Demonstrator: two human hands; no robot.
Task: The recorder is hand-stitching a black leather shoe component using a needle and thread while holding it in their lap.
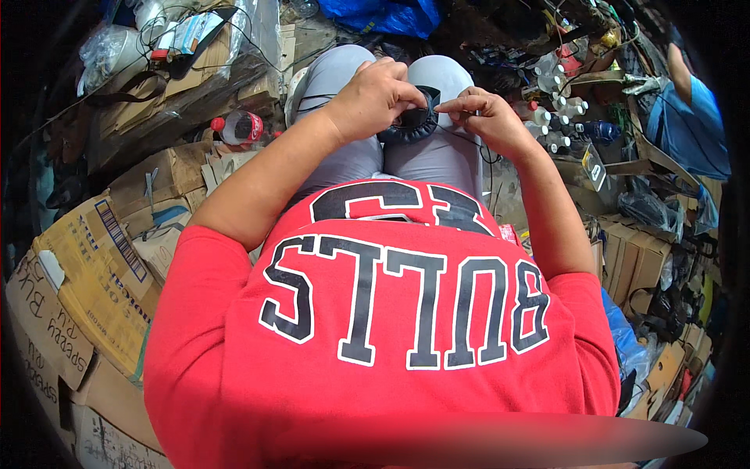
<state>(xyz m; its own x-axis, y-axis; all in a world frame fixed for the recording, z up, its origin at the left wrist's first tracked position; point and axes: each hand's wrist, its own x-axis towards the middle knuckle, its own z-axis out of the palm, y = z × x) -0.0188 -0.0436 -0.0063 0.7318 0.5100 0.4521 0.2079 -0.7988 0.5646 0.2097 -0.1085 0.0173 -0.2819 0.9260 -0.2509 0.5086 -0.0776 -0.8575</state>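
A black, round, padded ring (408,131) with a dark opening, looking like a headphone ear cushion, is between my hands above my grey-trousered thighs. My left hand (376,95) is closed, its thumb and fingers pinching the ring's upper left rim. On the other side my right hand (491,119) has its fingertips pressed together close to the ring's upper right edge. Whatever sits in that pinch is too small to make out. Thin black cable (478,147) runs below my right hand, and dark strands cross my left thigh.
A cola bottle with a red cap (241,127) lies to the left, near flattened cardboard boxes (86,258). Several small bottles (553,117) cluster at the right. Blue plastic sheeting (383,16) lies at the back. Stacked cardboard (634,258) stands at the right.
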